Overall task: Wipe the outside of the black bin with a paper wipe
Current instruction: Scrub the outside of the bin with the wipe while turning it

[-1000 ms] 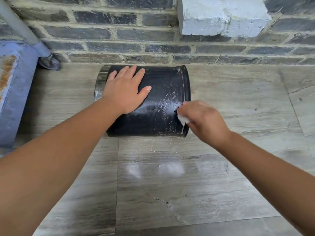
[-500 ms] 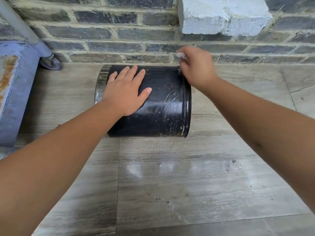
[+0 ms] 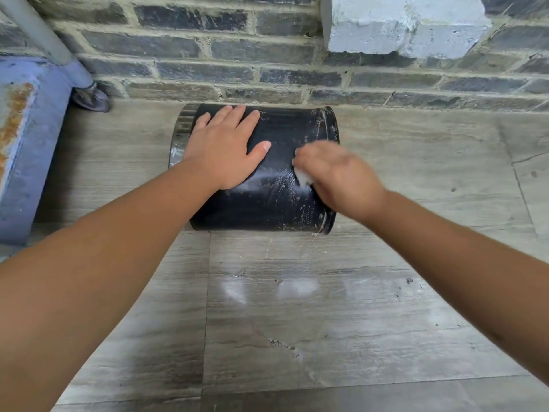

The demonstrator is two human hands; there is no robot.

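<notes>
The black bin [image 3: 267, 203] lies on its side on the grey tiled floor, its rim to the right. My left hand [image 3: 225, 150] rests flat on its left upper side, fingers spread, pressing it. My right hand [image 3: 338, 176] is closed around a small white paper wipe [image 3: 303, 178], which is pressed against the bin's right side near the rim. The right hand is blurred by motion. Whitish smears cover the bin's surface around the wipe.
A dark brick wall [image 3: 267, 69] runs directly behind the bin, with a white painted block [image 3: 401, 22] at the top right. A blue rusted metal object [image 3: 26, 150] and a grey pole [image 3: 44, 40] stand at the left. White smudges mark the floor [image 3: 297, 292] in front.
My right hand with the wipe went from the bin's lower right rim up to its far top edge, then came back down to the middle of the right side. The left hand stayed put.
</notes>
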